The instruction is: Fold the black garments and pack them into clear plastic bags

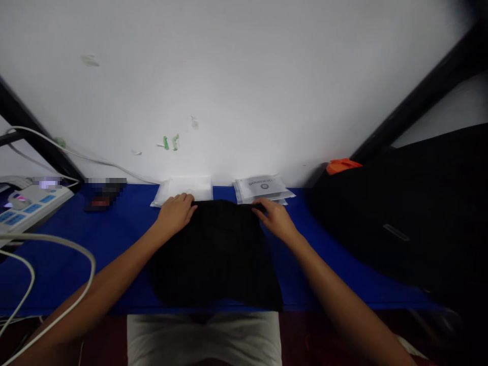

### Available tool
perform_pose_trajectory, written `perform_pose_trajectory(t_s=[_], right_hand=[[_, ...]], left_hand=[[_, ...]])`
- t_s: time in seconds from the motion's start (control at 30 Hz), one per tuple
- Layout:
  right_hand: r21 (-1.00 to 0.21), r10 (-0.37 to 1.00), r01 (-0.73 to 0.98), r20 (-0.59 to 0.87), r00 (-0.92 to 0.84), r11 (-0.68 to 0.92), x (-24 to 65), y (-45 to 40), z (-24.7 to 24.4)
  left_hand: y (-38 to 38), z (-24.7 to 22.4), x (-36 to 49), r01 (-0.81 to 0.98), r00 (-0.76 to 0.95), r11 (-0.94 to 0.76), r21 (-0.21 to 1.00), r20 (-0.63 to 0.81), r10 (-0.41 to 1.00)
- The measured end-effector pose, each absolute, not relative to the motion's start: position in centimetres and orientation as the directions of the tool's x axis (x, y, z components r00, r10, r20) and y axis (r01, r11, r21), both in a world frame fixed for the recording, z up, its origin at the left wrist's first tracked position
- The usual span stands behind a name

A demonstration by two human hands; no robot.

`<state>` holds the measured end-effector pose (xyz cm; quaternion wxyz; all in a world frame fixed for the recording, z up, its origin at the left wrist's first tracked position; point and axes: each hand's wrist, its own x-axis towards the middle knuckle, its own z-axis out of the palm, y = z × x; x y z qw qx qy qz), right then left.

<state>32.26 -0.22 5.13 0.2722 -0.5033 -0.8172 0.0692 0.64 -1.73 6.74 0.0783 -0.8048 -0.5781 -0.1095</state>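
Though narrower at its far edge, a plain black cloth [221, 249].

The light is dim, the lower-right edge blurred.

Shows a white power strip [46, 208] at nine o'clock and a looping white cable [93, 264] at eight. Includes a large black bag-like bundle [389, 203] at three, beside an orange item [343, 165], plus a white wall [244, 91] at twelve, marked with green smears [165, 143] towards ten.
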Motion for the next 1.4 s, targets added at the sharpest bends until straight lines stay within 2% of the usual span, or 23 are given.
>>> perform_pose_trajectory(t_s=[0.1,0.2,0.27,0.37,0.53,0.57,0.63,0.7,0.77,0.8,0.87,0.93,1.0,1.07,1.13,1.27,1.4], right_hand=[[-0.244,0.858,0.876,0.426,-0.288,0.415,30.9,-0.3,4.8],[-0.150,0.784,0.827,0.445,-0.433,0.542,29.7,-2.0,4.8],[-0.133,0.741,0.755,0.358,-0.568,0.642,29.2,-3.3,4.6],[-0.107,0.716,0.714,0.227,-0.660,0.692,28.9,-4.1,4.0],[-0.077,0.685,0.684,0.181,-0.706,0.725,29.7,-5.2,4.5],[-0.100,0.672,0.666,0.166,-0.721,0.739,30.1,-5.9,5.2],[-0.200,0.652,0.626,0.107,-0.751,0.754,30.9,-7.5,6.9],[-0.388,0.630,0.586,-0.017,-0.776,0.712,31.7,-9.1,8.6],[-0.599,0.585,0.554,-0.168,-0.793,0.579,32.5,-9.5,9.9],[-0.672,0.570,0.546,-0.219,-0.792,0.500,32.8,-9.1,10.2],[-0.721,0.620,0.560,-0.231,-0.750,0.408,33.6,-7.1,10.3],[-0.636,0.772,0.632,-0.089,-0.630,0.443,34.3,-3.8,9.5],[-0.433,0.875,0.767,0.125,-0.468,0.473,35.0,-0.1,8.2],[-0.178,0.897,0.897,0.267,-0.353,0.405,35.5,3.1,6.6],[-0.010,0.908,0.949,0.295,-0.299,0.316,35.9,5.2,5.1],[0.076,0.903,0.965,0.341,-0.262,0.251,36.3,6.8,3.0],[0.101,0.882,0.970,0.404,-0.244,0.222,36.7,6.8,2.8]], left_hand=[[-2.6,6.2,1.2,0.928,0.355,-0.371,-0.033,0.374,0.856],[-4.4,5.2,0.7,0.842,0.493,-0.537,0.046,0.338,0.802],[-5.3,4.2,0.1,0.795,0.552,-0.595,0.120,0.263,0.791],[-5.7,3.0,-0.6,0.802,0.525,-0.557,0.217,0.189,0.830],[-7.3,5.3,-0.3,0.765,0.526,-0.580,0.281,0.249,0.813],[-8.2,6.4,-0.1,0.751,0.537,-0.595,0.286,0.260,0.802],[-10.1,8.7,0.0,0.711,0.602,-0.613,0.345,0.154,0.784],[-11.7,10.4,-0.1,0.679,0.670,-0.555,0.480,-0.095,0.737],[-12.2,11.3,-0.1,0.655,0.716,-0.413,0.633,-0.346,0.606],[-11.9,11.3,-0.1,0.637,0.735,-0.342,0.691,-0.411,0.540],[-10.6,10.8,0.3,0.586,0.761,-0.296,0.755,-0.386,0.521],[-8.6,9.6,0.8,0.531,0.759,-0.408,0.743,-0.203,0.618],[-6.5,8.2,1.3,0.523,0.730,-0.546,0.655,-0.013,0.684],[-4.9,6.6,1.5,0.564,0.711,-0.619,0.546,0.060,0.701],[-4.0,5.1,1.4,0.626,0.698,-0.635,0.453,0.038,0.715],[-3.9,3.3,0.9,0.692,0.676,-0.615,0.379,-0.041,0.736],[-4.1,2.7,0.8,0.671,0.685,-0.631,0.390,0.001,0.729]])
